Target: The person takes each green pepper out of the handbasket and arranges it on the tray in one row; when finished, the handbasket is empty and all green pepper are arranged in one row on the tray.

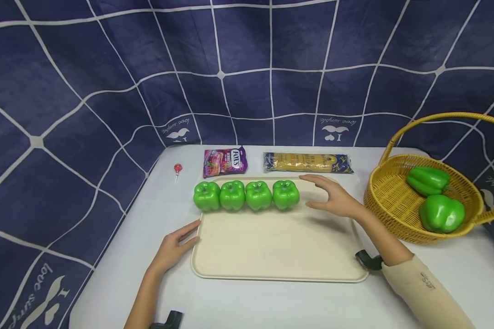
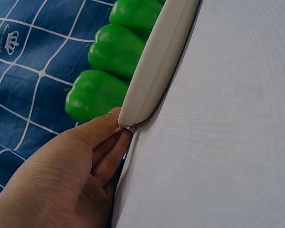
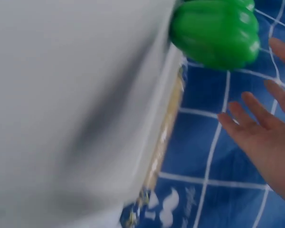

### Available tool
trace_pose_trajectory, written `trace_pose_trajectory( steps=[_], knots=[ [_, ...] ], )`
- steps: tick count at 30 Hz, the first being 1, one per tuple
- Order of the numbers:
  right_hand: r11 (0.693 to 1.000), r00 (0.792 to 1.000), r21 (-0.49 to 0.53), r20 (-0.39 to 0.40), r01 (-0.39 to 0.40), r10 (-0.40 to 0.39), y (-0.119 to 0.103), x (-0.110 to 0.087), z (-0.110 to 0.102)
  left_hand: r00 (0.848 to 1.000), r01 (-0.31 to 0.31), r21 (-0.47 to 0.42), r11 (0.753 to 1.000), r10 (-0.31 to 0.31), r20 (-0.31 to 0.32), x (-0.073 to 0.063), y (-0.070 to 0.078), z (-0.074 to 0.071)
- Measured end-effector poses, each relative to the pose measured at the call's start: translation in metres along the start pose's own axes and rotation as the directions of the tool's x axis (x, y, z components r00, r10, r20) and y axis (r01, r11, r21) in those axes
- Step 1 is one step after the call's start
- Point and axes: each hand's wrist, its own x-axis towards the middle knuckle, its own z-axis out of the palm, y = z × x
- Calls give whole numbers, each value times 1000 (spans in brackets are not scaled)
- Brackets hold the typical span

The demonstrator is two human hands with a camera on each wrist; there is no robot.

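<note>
Four-lobed green bell peppers stand in a row along the far side of a cream tray; the rightmost pepper is nearest my right hand. That right hand hovers over the tray's far right part, thumb and fingers spread around bare air. In the right wrist view, a gap shows between its fingers and a pepper. My left hand rests at the tray's left edge, its extended fingertips touching the rim. The left wrist view shows its thumb and fingers right at the tray's corner, below a pepper.
A yellow wicker basket with a tall handle stands at the right, holding two green bell peppers. Behind the tray lie a purple candy bag and a long yellow noodle packet. A red lollipop lies far left.
</note>
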Motion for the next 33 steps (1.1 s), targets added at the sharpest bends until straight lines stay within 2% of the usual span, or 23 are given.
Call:
trace_pose_trajectory(
  steps=[4, 7, 10, 14, 18, 23, 25, 28, 33],
  knots=[
    [998, 996, -52, -73, -46, 42, 3, -28, -21, 1000, 3, 10, 1000, -3, -7, 3, -21, 3],
    [991, 987, -82, -134, -102, 91, 8, -50, -39, 1000, 12, 12, 1000, -12, -9, 4, -22, 4],
    [975, 964, -119, -210, -189, 162, 12, -74, -59, 1000, 15, 9, 1000, -15, -8, 3, -23, 4],
    [923, 919, -240, -332, -302, 214, 21, -106, -85, 1000, 6, 5, 1000, -6, -7, 3, -23, 4],
    [841, 875, -345, -405, -416, 266, 37, -137, -106, 1000, -8, 3, 1000, 8, -3, 4, -23, 3],
    [739, 826, -391, -390, -549, 408, 63, -167, -123, 1000, 6, 5, 1000, -6, -3, 5, -22, 2],
    [717, 810, -385, -367, -580, 458, 74, -176, -126, 1000, 10, 6, 1000, -10, -2, 5, -22, 2],
    [695, 795, -389, -350, -605, 496, 88, -185, -127, 1000, 9, 3, 1000, -9, 1, 5, -22, 2],
    [700, 808, -403, -299, -590, 508, 89, -187, -128, 1000, 1, -5, 1000, -1, 1, 5, -23, 3]
  ],
)
